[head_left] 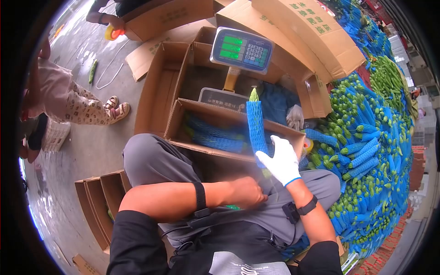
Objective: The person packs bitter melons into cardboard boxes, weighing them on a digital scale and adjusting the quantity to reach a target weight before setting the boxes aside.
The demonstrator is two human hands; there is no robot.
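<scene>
My right hand (280, 161), in a white glove, is closed around the lower part of a long green gourd in a blue foam net sleeve (256, 123). The gourd stands nearly upright, its pale green tip out of the net. My bare left hand (249, 192) is closed over my lap, just below the gourd's lower end; what its fingers hold, if anything, I cannot make out. Beyond my knees is an open cardboard box (206, 153) with several blue-netted gourds (217, 140) lying in it. The raised gourd overlaps the box's near wall.
A digital scale (241, 50) with green lit numbers stands behind the box. Cardboard boxes (302, 32) surround it. Netted gourds (364, 156) are piled on the right. Another person's hand (112, 22) is near a tape roll at upper left; someone's legs (87, 103) stand left.
</scene>
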